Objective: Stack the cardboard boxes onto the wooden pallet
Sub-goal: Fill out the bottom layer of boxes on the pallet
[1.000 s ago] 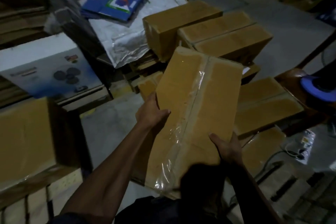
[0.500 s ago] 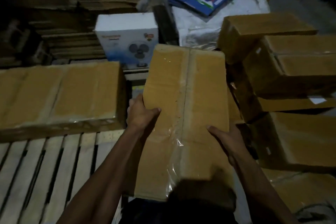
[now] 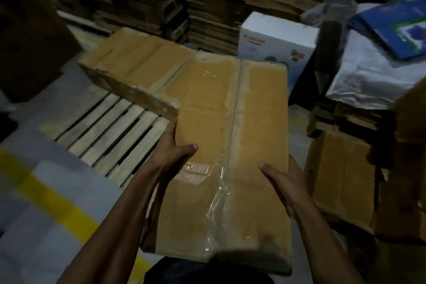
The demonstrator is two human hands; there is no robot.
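View has swung left since 0.5 s ago: slatted wooden pallet now sits centre-left, w/ one flat brown cardboard box already on its far part. Long taped brown cardboard box is carried over pallet's right edge, left hand and right hand gripping its sides. Judging: set-down next, beside the placed one.

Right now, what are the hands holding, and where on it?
A taped cardboard box: the left hand grips its left edge, the right hand its right edge, thumbs on top.

Cardboard box between both hands
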